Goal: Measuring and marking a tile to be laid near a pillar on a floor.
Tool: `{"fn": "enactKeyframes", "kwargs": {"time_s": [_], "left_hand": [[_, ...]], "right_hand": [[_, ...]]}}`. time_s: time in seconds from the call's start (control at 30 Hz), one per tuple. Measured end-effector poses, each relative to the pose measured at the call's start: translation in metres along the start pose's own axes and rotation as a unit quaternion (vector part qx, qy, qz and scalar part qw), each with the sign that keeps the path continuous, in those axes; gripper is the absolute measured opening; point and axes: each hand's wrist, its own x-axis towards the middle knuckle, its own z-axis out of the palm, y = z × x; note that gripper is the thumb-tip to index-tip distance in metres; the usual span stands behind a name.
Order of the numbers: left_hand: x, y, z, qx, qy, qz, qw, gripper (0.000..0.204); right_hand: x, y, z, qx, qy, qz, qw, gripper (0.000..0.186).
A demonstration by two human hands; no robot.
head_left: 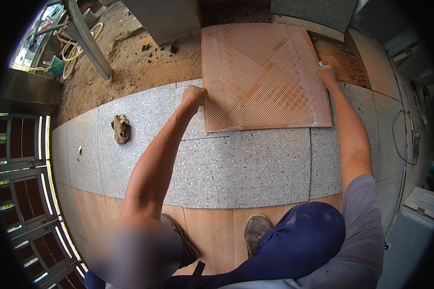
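While speckled grey tiles (246,168) filled most of the floor, one big ribbed orange-brown tile (255,72) was over their far edge and the bare dirt (125,72) beyond. Left hand (194,96) was fisted around its left edge, right hand (326,73) gripped the right edge farther up, couldn't tell how tight. Crumpled brown rag (121,129) lay off left, tiny white scrap (80,150) near it.

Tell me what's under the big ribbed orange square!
Around the ribbed square, held by the left hand and right hand, I see grey speckled tiles along its near edge and brown soil to its left. Whatever lies directly underneath is covered, so I can't tell.
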Motion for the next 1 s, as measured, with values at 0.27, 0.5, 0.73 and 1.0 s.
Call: {"fn": "enactKeyframes", "kwargs": {"time_s": [0.27,0.5,0.73,1.0], "left_hand": [[-0.042,0.043,-0.072,0.129,-0.033,0.056,0.989,0.045],[-0.084,0.084,-0.191,0.348,-0.013,0.192,0.917,0.039],[-0.129,0.054,-0.233,0.39,-0.062,0.196,0.898,0.039],[-0.133,-0.013,-0.226,0.533,-0.096,0.195,0.818,0.046]], "right_hand": [[-0.001,-0.015,-0.05,-0.137,0.029,-0.202,0.969,0.037],[0.013,-0.072,-0.132,-0.236,0.078,-0.292,0.924,0.039],[-0.121,-0.082,-0.095,-0.234,0.039,-0.237,0.942,0.036],[-0.161,-0.093,-0.118,-0.267,0.002,-0.204,0.942,0.031]]}}
